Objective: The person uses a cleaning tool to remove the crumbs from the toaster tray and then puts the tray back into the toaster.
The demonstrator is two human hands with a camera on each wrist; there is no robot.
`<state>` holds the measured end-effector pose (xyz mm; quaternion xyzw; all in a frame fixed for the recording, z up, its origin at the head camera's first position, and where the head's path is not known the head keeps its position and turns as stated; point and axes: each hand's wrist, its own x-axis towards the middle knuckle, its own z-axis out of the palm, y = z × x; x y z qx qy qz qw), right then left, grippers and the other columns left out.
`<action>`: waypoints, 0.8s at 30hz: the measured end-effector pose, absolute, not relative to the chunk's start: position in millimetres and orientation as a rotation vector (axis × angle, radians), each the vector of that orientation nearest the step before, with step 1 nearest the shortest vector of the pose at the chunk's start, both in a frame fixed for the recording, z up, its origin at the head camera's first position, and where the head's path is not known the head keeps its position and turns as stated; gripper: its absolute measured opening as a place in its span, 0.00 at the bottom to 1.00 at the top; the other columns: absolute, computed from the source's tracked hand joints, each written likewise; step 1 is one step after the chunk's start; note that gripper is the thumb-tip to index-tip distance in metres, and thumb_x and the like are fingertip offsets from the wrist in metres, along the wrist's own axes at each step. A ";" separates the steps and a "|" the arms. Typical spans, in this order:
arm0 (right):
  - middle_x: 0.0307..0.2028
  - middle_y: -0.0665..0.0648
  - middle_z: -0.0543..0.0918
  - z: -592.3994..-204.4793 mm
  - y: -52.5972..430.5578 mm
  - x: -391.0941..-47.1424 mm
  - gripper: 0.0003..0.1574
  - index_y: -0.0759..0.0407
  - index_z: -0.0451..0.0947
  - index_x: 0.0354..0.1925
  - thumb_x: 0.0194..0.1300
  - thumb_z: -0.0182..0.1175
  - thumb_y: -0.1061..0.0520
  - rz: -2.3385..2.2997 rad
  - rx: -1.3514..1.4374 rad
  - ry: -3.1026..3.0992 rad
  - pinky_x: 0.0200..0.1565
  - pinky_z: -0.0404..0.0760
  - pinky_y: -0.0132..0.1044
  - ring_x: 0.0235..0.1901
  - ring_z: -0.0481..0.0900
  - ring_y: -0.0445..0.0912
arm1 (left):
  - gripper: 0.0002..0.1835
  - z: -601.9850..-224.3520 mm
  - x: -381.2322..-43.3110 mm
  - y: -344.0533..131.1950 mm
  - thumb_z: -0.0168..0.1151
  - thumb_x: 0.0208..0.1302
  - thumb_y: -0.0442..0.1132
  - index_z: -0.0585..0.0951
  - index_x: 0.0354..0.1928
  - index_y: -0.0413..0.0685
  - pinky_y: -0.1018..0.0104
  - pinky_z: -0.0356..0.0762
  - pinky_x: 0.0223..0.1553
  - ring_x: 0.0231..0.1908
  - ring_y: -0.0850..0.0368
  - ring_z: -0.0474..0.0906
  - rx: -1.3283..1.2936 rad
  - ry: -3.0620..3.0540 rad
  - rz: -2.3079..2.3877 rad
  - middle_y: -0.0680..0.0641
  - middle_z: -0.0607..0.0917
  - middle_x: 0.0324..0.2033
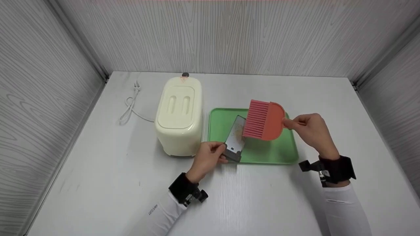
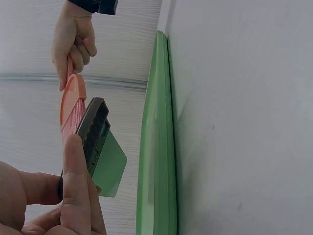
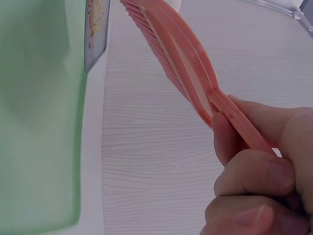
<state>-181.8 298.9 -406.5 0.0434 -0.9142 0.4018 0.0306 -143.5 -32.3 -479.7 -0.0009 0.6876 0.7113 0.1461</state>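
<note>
My left hand (image 1: 207, 158) pinches the dark grey end of a toaster crumb tray (image 1: 235, 136), a flat metal plate strewn with brown crumbs. The tray is held tilted above a green tray (image 1: 269, 154). By its handle, my right hand (image 1: 312, 131) grips an orange brush (image 1: 275, 121) with pink bristles (image 1: 257, 118). In the head view the bristles overlap the crumb tray's right edge. The right wrist view shows crumbs (image 3: 98, 17) on the metal and fingers curled round the brush handle (image 3: 242, 122). From the left wrist, the green tray's side (image 2: 159, 147) appears below the crumb tray's level.
A cream toaster (image 1: 178, 114) with its lid on stands left of the green tray. Its white cord (image 1: 131, 106) and plug lie on the table further left. Grey wood-patterned walls (image 1: 229, 36) enclose the white table (image 1: 256, 200) at the back and sides.
</note>
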 end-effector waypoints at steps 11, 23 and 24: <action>0.32 0.51 0.91 -408.6 278.0 -177.9 0.26 0.55 0.90 0.24 0.70 0.66 0.38 1.315 0.222 -2.810 0.33 0.76 0.30 0.33 0.84 0.43 | 0.14 -482.5 -143.5 -33.3 0.57 0.76 0.29 0.80 0.55 0.23 0.65 0.91 0.36 0.27 0.60 0.82 0.044 1.998 2.052 0.40 0.84 0.37; 0.20 0.50 0.85 -422.4 262.9 -178.2 0.31 0.56 0.86 0.20 0.73 0.63 0.38 1.311 0.256 -2.861 0.22 0.52 0.30 0.18 0.55 0.37 | 0.14 -482.7 -143.3 -33.1 0.57 0.76 0.29 0.80 0.55 0.24 0.65 0.91 0.36 0.27 0.60 0.82 0.050 2.018 2.035 0.39 0.85 0.38; 0.18 0.49 0.83 -423.8 262.3 -178.3 0.31 0.55 0.86 0.20 0.73 0.63 0.37 1.307 0.255 -2.868 0.22 0.51 0.30 0.17 0.54 0.37 | 0.14 -482.9 -143.2 -33.1 0.57 0.76 0.29 0.80 0.55 0.24 0.65 0.91 0.36 0.27 0.60 0.82 0.050 2.019 2.035 0.39 0.85 0.37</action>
